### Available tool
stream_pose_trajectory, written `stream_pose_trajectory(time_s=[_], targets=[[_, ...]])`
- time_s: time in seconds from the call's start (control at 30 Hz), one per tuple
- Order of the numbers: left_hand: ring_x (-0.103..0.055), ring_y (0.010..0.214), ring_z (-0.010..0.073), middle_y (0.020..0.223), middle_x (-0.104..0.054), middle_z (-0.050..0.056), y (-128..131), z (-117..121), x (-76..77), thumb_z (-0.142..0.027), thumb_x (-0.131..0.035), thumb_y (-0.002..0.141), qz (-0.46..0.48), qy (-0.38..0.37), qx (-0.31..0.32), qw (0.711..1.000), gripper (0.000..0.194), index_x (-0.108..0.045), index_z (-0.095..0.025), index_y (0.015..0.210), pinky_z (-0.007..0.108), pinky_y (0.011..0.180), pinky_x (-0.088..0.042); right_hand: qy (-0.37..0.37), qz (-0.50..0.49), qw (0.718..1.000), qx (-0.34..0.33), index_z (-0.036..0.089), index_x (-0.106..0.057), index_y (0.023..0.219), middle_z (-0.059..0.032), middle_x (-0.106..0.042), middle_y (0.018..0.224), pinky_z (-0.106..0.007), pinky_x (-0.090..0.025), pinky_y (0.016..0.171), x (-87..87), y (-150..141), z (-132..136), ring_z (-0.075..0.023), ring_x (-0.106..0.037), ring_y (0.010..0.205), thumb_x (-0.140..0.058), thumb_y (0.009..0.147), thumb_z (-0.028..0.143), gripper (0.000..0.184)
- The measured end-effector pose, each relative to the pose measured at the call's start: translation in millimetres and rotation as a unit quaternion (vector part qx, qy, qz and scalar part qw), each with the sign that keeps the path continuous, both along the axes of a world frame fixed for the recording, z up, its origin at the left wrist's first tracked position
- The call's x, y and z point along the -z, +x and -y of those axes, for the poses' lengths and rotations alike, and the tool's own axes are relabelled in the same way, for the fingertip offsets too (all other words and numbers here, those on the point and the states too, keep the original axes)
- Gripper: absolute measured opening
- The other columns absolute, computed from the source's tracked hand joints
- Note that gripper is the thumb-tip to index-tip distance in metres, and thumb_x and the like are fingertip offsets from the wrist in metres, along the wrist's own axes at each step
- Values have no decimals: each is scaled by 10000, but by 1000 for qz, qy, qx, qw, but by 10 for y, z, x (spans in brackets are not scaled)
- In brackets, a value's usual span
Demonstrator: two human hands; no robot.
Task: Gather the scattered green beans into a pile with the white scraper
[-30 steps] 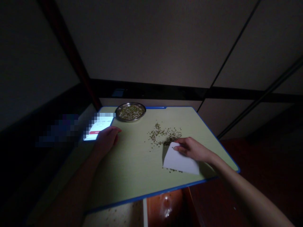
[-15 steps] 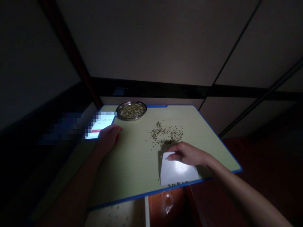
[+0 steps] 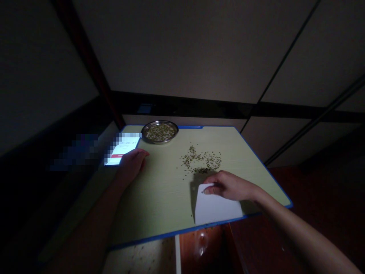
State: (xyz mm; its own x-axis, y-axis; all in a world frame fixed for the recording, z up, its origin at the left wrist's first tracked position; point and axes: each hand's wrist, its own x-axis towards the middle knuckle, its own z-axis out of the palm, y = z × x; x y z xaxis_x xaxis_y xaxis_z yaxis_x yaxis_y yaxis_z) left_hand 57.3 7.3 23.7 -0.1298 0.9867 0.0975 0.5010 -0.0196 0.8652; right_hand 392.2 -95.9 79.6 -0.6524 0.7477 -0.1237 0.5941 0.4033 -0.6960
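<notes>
The right hand (image 3: 229, 186) pinches a white scraper (image 3: 219, 209) at the near edge of the counter (image 3: 162, 194). Work looks part done: many seeds (image 3: 196, 156) lie scattered beyond it. The left hand (image 3: 132, 161) sits by a phone (image 3: 127, 144); shadow hides whether its fingers close.

Includes a white scraper (image 3: 218, 209), thin, plain and widening to a long straight lower edge, with a small dark spot near one upper corner; tilts, gripped at the top, with its lower edge at the blue near rim of the board (image 3: 159, 198); includes small greenish seeds (image 3: 209, 163) too, strewn loosely around a barer patch, densest nearest the scraper
</notes>
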Motion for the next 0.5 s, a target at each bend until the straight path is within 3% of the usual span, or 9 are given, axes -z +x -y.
stream_pose_trajectory(time_s=[0.23,0.5], targets=[[-470,454,145,470,-507,-38,3,9,-5,-431,-494,760,-6,-2,0,1000,258,-613,-202,750,265,463,-352,77,35,995,47,212,-663,874,6,-632,708,-266,-367,588,-29,-165,-68,-124,-511,623,-531,911,361,202],[-467,466,142,475,-496,-36,20,17,-36,-437,-475,766,-14,0,0,1000,280,-613,-194,746,262,476,-350,17,16,1000,-4,213,-687,914,-4,-687,808,-269,-409,649,53,-198,-26,-143,-586,733,-560,895,327,171]])
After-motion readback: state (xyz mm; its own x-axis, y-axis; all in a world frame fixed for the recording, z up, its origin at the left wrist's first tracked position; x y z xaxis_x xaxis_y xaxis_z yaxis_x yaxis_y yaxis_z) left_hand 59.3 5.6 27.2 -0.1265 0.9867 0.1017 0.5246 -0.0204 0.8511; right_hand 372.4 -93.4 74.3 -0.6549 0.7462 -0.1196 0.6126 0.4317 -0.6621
